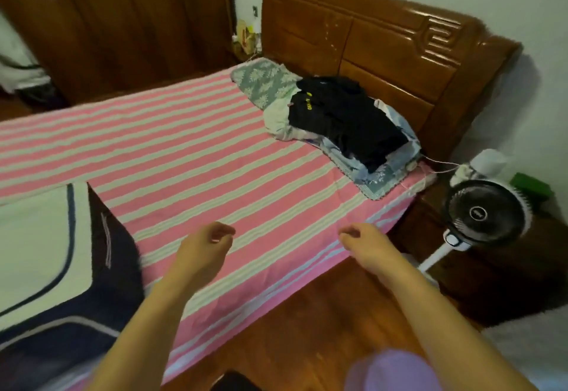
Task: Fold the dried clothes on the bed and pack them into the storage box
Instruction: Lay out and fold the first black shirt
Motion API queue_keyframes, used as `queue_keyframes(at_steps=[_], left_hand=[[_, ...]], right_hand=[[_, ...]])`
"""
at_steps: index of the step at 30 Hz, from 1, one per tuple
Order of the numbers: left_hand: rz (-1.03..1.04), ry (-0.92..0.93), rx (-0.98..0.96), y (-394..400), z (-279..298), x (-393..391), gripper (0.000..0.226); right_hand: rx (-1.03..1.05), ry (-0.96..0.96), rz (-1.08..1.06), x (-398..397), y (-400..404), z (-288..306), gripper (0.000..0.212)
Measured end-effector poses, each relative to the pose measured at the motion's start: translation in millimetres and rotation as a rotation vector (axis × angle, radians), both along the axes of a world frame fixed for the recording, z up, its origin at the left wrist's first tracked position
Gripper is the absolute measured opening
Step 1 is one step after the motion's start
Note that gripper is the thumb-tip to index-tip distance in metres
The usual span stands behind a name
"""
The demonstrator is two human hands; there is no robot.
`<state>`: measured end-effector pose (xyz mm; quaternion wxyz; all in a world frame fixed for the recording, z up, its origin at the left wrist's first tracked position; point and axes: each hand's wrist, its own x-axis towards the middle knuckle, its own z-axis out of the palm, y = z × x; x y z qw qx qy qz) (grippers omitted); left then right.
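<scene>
Both hands are being held out empty over the bed (215, 132) edge at lower centre, left hand (205, 244) and right hand (364, 241) loosely curled, likely readied for reaching. The clothes pile (347, 120) is lying upper right by the headboard; the storage box (58, 255) is waiting at lower left.

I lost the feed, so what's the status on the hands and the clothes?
Both hands, left hand and right hand, loosely curled, holding nothing. Clothes pile unfolded by headboard. Storage box on bed's left. Striped sheet between, nothing blocking.
</scene>
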<state>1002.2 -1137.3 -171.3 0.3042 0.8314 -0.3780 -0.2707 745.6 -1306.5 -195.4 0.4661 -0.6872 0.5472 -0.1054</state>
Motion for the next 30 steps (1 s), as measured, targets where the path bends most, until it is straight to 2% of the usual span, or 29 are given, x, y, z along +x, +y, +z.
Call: queue_keyframes(at_steps=[4,9,13,20,26,28,30], left_hand=[[0.120,0.066,-0.010,-35.0,-15.5,28.1,0.022],[0.203,0.176,-0.019,-99.2,-52.5,83.2,0.014],[0.222,0.249,0.022,-171.2,-78.1,114.7,0.015],[0.002,0.258,0.076,-316.4,-86.5,93.6,0.017],[0.099,0.167,0.153,-416.0,-140.0,73.2,0.017],[0.148,0.170,0.191,-444.8,-166.2,61.4,0.021],[0.165,0.150,0.209,-476.1,-193.9,55.2,0.025]], right_hand=[[0.026,0.020,0.120,56.2,-69.7,-4.2,0.016],[0.084,0.016,0.246,126.6,-138.2,-31.6,0.020],[0.162,0.037,0.180,135.7,-186.1,-54.5,0.020],[0.215,0.131,-0.103,59.6,-326.4,-84.0,0.013],[0.118,0.206,-0.197,60.3,-497.5,-151.9,0.016],[-0.008,0.252,-0.227,73.3,-550.3,-173.3,0.022],[-0.217,0.341,-0.222,88.4,-596.0,-193.0,0.021]])
